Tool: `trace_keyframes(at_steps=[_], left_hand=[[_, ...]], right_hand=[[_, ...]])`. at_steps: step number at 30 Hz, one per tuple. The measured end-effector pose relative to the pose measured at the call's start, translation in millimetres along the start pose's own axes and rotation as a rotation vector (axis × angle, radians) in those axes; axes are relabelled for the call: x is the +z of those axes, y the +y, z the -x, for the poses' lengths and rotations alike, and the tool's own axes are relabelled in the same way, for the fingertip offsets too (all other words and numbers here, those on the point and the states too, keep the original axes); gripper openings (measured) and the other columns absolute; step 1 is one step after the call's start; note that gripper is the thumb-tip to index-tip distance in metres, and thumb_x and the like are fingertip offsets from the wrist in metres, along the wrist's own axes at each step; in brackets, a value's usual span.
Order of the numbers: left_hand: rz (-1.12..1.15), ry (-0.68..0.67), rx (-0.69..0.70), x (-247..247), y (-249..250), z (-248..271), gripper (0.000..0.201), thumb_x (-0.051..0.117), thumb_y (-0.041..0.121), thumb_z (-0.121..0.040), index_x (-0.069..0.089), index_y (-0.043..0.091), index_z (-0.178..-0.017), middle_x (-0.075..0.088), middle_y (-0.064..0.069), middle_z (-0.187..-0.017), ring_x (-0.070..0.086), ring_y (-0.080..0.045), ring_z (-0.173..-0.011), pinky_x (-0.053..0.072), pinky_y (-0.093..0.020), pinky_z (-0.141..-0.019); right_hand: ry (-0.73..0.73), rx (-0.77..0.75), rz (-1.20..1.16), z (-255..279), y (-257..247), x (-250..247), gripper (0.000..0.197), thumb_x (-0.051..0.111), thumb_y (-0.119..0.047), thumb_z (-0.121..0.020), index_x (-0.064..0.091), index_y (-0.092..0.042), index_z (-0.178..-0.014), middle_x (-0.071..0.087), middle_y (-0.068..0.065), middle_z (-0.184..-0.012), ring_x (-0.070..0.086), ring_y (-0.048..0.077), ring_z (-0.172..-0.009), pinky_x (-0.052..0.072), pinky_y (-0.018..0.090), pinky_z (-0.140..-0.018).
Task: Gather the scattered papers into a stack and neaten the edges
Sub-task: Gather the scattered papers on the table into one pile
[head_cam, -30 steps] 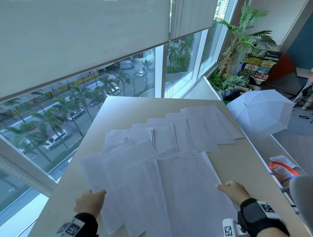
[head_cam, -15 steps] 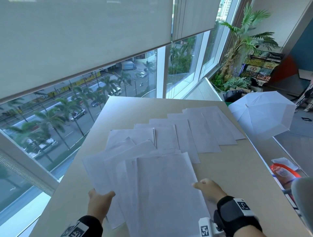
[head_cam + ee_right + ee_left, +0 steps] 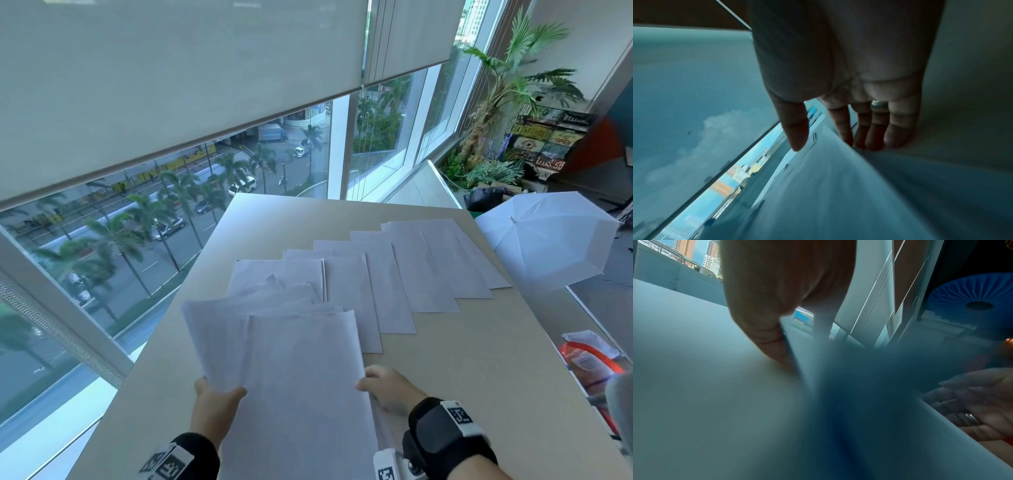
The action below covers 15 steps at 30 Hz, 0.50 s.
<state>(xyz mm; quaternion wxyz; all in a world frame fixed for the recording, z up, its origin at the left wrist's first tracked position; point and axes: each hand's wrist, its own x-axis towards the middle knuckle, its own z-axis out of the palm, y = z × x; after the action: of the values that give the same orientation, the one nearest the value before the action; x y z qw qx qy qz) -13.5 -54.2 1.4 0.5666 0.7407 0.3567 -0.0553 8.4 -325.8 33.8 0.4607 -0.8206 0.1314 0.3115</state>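
Several white papers lie fanned over the beige table (image 3: 479, 394). The near bunch of papers (image 3: 301, 377) sits between my hands, its sheets still skewed and its left side raised off the table. My left hand (image 3: 219, 399) pinches the bunch's left edge, thumb on top. My right hand (image 3: 385, 385) presses against the right edge; in the right wrist view its straight fingers (image 3: 873, 129) reach under the sheets and the thumb (image 3: 795, 129) hovers above. A row of overlapping papers (image 3: 411, 274) runs to the far right, untouched.
A window wall borders the table's left and far sides. An open white umbrella (image 3: 548, 246) stands past the right edge. An orange and white package (image 3: 589, 363) lies at the right. Potted plants (image 3: 496, 137) fill the far corner.
Both hands have moved toward each other, squeezing the near sheets from a wide fan into a narrower bunch. Its left side has lifted. The far row has not moved.
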Motion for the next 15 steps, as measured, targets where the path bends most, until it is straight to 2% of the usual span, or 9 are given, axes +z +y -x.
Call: trace_keyframes(at_steps=[2,3,6,7,8,9,10,12,15], left_hand=[[0.021,-0.007,0.010,-1.1,1.0,1.7,0.061,0.067,0.007,-0.073,0.033,-0.002,-0.124,0.051,-0.018,-0.102,0.053,-0.035,-0.087,0.043,-0.039,-0.074],[0.035,-0.016,0.017,-2.1,2.0,4.0,0.063,0.069,0.012,-0.068,0.035,0.000,-0.120,0.052,-0.018,-0.101,0.054,-0.035,-0.087,0.043,-0.038,-0.072],[0.051,-0.045,0.016,-3.7,-3.3,0.5,0.071,0.066,0.024,-0.050,0.043,0.002,-0.114,0.060,-0.020,-0.103,0.060,-0.036,-0.089,0.050,-0.043,-0.076],[0.057,-0.066,0.006,-4.0,-7.3,-2.5,0.073,0.067,0.025,-0.048,0.047,0.004,-0.115,0.063,-0.020,-0.103,0.063,-0.037,-0.090,0.053,-0.048,-0.080],[0.061,-0.089,0.001,-4.0,-10.8,-4.6,0.071,0.068,0.024,-0.048,0.052,0.005,-0.114,0.066,-0.020,-0.102,0.065,-0.038,-0.089,0.054,-0.050,-0.081],[0.073,-0.105,0.003,-4.4,-11.4,-3.8,0.066,0.067,0.021,-0.048,0.056,0.005,-0.111,0.068,-0.020,-0.098,0.066,-0.037,-0.088,0.055,-0.050,-0.081],[0.083,-0.118,0.010,-4.9,-12.4,-3.3,0.061,0.065,0.017,-0.049,0.060,0.004,-0.108,0.069,-0.021,-0.095,0.066,-0.037,-0.086,0.055,-0.048,-0.080],[0.085,-0.144,0.025,-5.7,-12.2,-1.3,0.058,0.062,0.014,-0.050,0.063,0.002,-0.106,0.070,-0.022,-0.095,0.067,-0.037,-0.087,0.054,-0.048,-0.080],[0.119,-0.220,0.025,-6.4,-10.7,2.4,0.057,0.061,0.009,-0.050,0.064,0.002,-0.106,0.070,-0.024,-0.096,0.067,-0.039,-0.088,0.053,-0.051,-0.083]], right_hand=[[-0.088,-0.055,0.007,3.5,-3.9,6.2,0.025,0.053,-0.021,-0.089,0.060,-0.013,-0.112,0.055,-0.012,-0.084,0.048,-0.004,-0.067,0.037,0.009,-0.057],[-0.105,-0.068,0.020,3.5,-4.3,8.9,0.030,0.053,-0.021,-0.089,0.059,-0.013,-0.117,0.057,-0.014,-0.087,0.052,-0.003,-0.074,0.041,0.011,-0.065],[0.014,-0.078,0.000,5.0,-3.8,13.1,0.038,0.054,-0.017,-0.087,0.057,0.001,-0.121,0.063,0.003,-0.111,0.059,0.023,-0.110,0.046,0.030,-0.096],[0.109,-0.061,-0.040,2.0,-1.8,13.2,0.036,0.054,-0.016,-0.086,0.058,0.006,-0.115,0.060,0.010,-0.112,0.058,0.030,-0.109,0.044,0.035,-0.094],[0.194,-0.034,-0.066,-0.8,0.2,13.2,0.024,0.054,-0.016,-0.085,0.063,0.003,-0.096,0.055,0.010,-0.102,0.061,0.030,-0.092,0.046,0.035,-0.083],[0.255,-0.006,-0.075,-1.8,1.0,13.8,0.014,0.054,-0.017,-0.083,0.055,-0.007,-0.073,0.046,0.005,-0.088,0.053,0.024,-0.069,0.041,0.031,-0.066],[0.267,0.045,-0.071,-2.1,-0.7,15.7,0.023,0.054,-0.018,-0.081,0.040,-0.013,-0.065,0.037,0.002,-0.082,0.037,0.018,-0.059,0.032,0.027,-0.057],[0.202,0.106,-0.070,-8.1,-2.3,21.7,0.027,0.057,-0.021,-0.077,0.033,-0.014,-0.065,0.035,0.002,-0.077,0.029,0.016,-0.061,0.025,0.025,-0.055],[0.152,0.158,-0.030,-14.4,-10.9,25.3,0.024,0.059,-0.031,-0.068,0.045,-0.011,-0.065,0.043,0.004,-0.077,0.043,0.022,-0.073,0.036,0.030,-0.066]])
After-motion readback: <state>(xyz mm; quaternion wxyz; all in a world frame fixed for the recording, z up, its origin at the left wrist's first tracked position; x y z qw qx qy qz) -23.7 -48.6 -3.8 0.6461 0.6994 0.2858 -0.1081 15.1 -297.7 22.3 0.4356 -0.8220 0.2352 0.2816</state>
